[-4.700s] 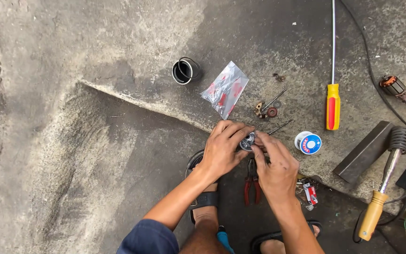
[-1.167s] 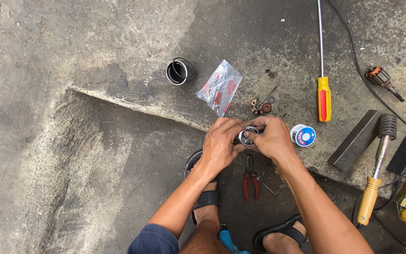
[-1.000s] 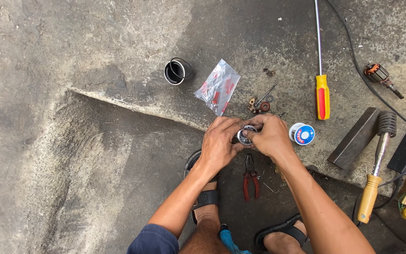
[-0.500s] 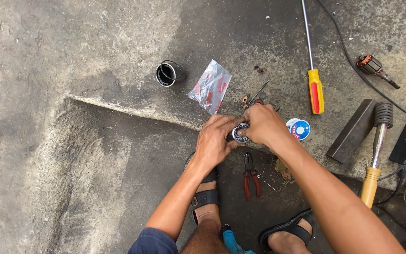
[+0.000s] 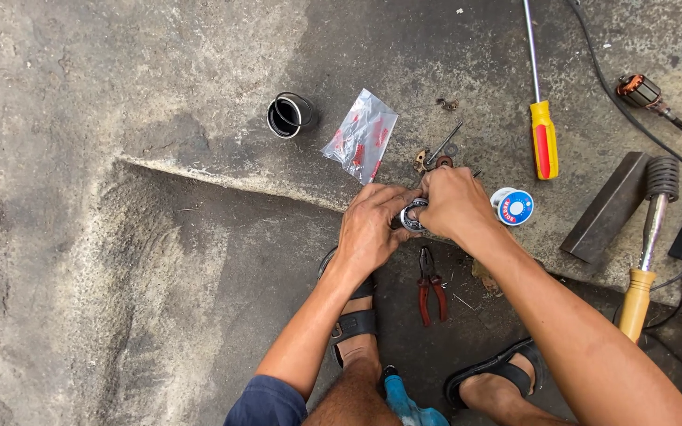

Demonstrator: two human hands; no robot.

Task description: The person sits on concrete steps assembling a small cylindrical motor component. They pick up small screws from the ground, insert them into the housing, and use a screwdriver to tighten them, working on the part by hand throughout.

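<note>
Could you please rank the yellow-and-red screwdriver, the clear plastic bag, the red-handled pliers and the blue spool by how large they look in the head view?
Largest to smallest:
1. Screwdriver, by far the longest
2. Plastic bag
3. Pliers, close to the bag in length but thinner
4. Blue spool

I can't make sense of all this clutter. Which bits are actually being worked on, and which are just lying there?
In hand:
left hand
right hand
metal ring, gripped by both

Lying about:
pliers
screwdriver
plastic bag
black tube
blue spool
wooden-handled tool
</note>
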